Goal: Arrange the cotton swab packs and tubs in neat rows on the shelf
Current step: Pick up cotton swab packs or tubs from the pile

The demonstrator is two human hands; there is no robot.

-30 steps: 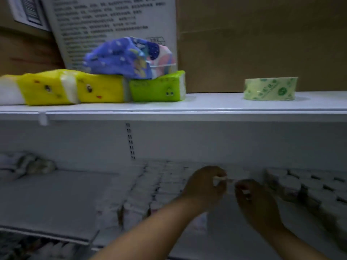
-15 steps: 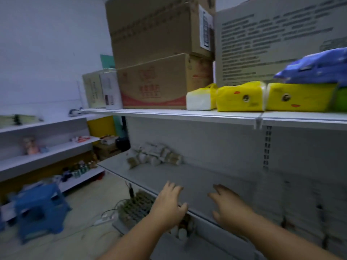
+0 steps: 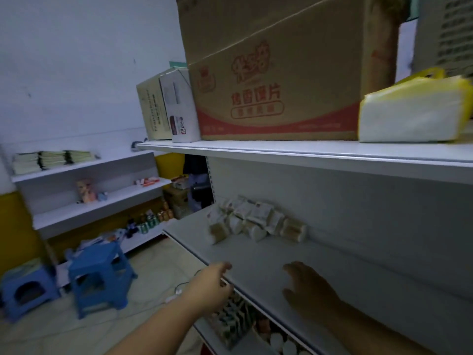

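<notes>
A loose heap of cotton swab packs and tubs [image 3: 256, 221] lies at the far left end of the white middle shelf [image 3: 256, 254], against the back panel. My left hand [image 3: 210, 288] hovers at the shelf's front edge, fingers relaxed, holding nothing. My right hand [image 3: 307, 288] stretches over the bare shelf surface with fingers spread, also holding nothing. Both hands are well short of the heap.
The upper shelf [image 3: 307, 149] carries a big cardboard box [image 3: 276, 73], smaller boxes [image 3: 166, 106] and a tissue pack [image 3: 412, 111]. Small goods [image 3: 238, 321] fill the shelf below. Two blue stools [image 3: 99, 275] stand on the floor at left, before a side shelving unit [image 3: 89, 190].
The view has swung left from the arranged rows to the shelf's left end. My hands let go of the small item they pinched and now reach out open toward the heap.
</notes>
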